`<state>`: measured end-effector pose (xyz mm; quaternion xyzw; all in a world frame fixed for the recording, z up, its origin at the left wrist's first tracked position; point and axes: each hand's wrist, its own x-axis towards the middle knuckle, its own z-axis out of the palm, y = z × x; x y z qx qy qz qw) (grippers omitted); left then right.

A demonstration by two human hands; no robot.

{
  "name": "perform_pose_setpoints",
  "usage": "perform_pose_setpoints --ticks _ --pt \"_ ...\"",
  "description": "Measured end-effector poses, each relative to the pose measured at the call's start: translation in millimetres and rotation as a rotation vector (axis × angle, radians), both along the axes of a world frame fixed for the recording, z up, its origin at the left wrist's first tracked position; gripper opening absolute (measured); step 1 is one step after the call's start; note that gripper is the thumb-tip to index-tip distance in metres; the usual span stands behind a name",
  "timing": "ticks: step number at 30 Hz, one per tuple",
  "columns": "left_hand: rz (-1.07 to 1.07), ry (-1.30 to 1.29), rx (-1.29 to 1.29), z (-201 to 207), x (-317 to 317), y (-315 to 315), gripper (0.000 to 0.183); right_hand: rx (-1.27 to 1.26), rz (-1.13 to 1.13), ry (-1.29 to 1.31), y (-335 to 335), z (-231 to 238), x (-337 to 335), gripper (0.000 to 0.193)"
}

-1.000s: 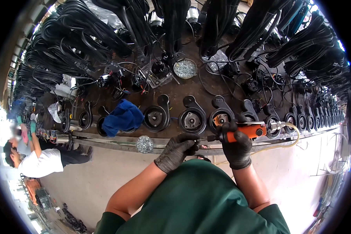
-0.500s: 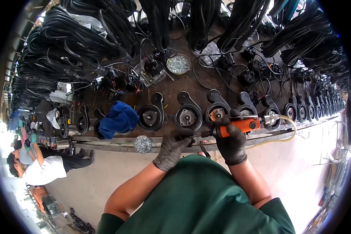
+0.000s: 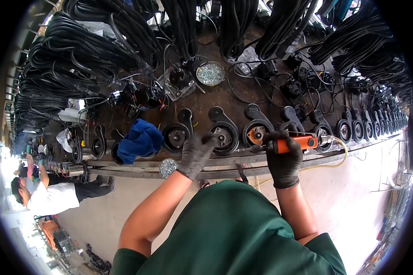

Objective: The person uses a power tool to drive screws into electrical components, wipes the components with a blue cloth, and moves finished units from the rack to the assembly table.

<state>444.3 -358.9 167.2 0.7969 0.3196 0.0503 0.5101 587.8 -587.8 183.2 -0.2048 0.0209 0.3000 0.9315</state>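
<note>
My right hand, in a dark glove, is wrapped round an orange air screwdriver. The tool lies level, its dark nose pointing left, just in front of a black round housing with an orange-brown centre. My left hand, gloved too, reaches over the front edge of the bench. Its fingers are drawn together at the left rim of another black housing, which has a grey metal centre plate; whatever they pinch is too small or hidden. Left of that hand stands a similar housing.
Black housings line the bench edge both ways. A blue cloth covers part of them. Small metal parts fill one round dish and another round container. Coiled black cables hang behind. A yellowish hose trails from the tool. A person is at far left.
My left hand has left the screwdriver's nose and moved up and left to the grey-centred housing. My right hand has shifted the screwdriver slightly right.
</note>
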Motion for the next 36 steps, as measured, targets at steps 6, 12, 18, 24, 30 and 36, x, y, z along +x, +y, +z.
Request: perform_pose_setpoints --ticks 6,12,18,24,30,36 --pt "-0.407 0.446 0.600 28.3 37.6 1.2 0.035 -0.038 -0.045 -0.016 -8.8 5.4 5.8 0.041" --pt "-0.619 0.293 0.656 11.1 35.9 21.9 0.035 -0.077 -0.023 0.059 -19.1 -4.9 5.4 0.038" --pt "-0.465 0.492 0.602 27.4 32.3 14.9 0.042 -0.072 0.009 -0.011 -17.5 2.6 3.5 0.037" --pt "-0.565 0.530 0.686 33.0 33.8 8.0 0.047 -0.151 -0.065 -0.021 -10.8 1.9 1.7 0.047" --pt "-0.523 0.464 0.617 39.2 32.5 14.4 0.044 -0.109 -0.022 -0.047 -4.7 3.9 -1.1 0.049" --pt "-0.574 0.515 0.652 32.4 39.3 9.9 0.049 -0.150 -0.040 -0.181 8.4 19.2 -5.7 0.050"
